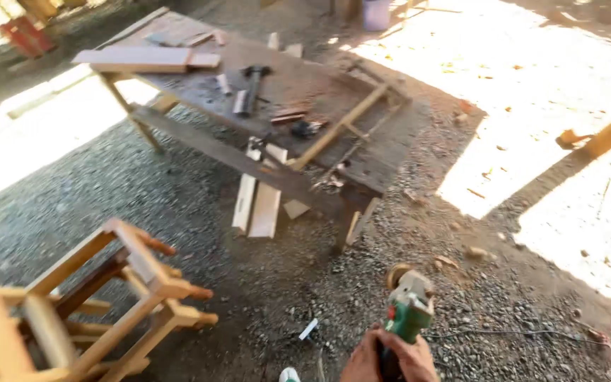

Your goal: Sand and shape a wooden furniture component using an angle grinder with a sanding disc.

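Angle grinder [408, 308]: a green and grey power tool with a round sanding disc at its head, held low at the bottom edge of the view, over the gravel ground [107, 184]. One hand [390, 357] is wrapped closed around the rear of the body, fingers curled tight over the grip. Which hand this is cannot be settled from so little of it in frame, though it reads as the right; the other hand is out of sight.

Risks noted. The tool is carried one-handed with its disc facing forward and unguarded from this angle; if it is running, a slip of the grip could swing the disc toward the leg or the furniture. A dark power cord [532, 332] trails across the gravel to the right of the tool, and a foot could snag it. The loose stones give poor footing.

Surroundings. To the left, near the grinder, lies an unfinished wooden chair frame [121, 297], tipped on its side, its leg ends pointing toward the tool. Ahead stands a rough workbench [298, 78] carrying a hammer [252, 85], offcuts and small tools. Short planks [257, 201] lean under its front rail, and a thin timber frame [341, 124] rests against its right end. Small scraps and a white fragment [308, 329] lie on the ground between the tool and the bench.
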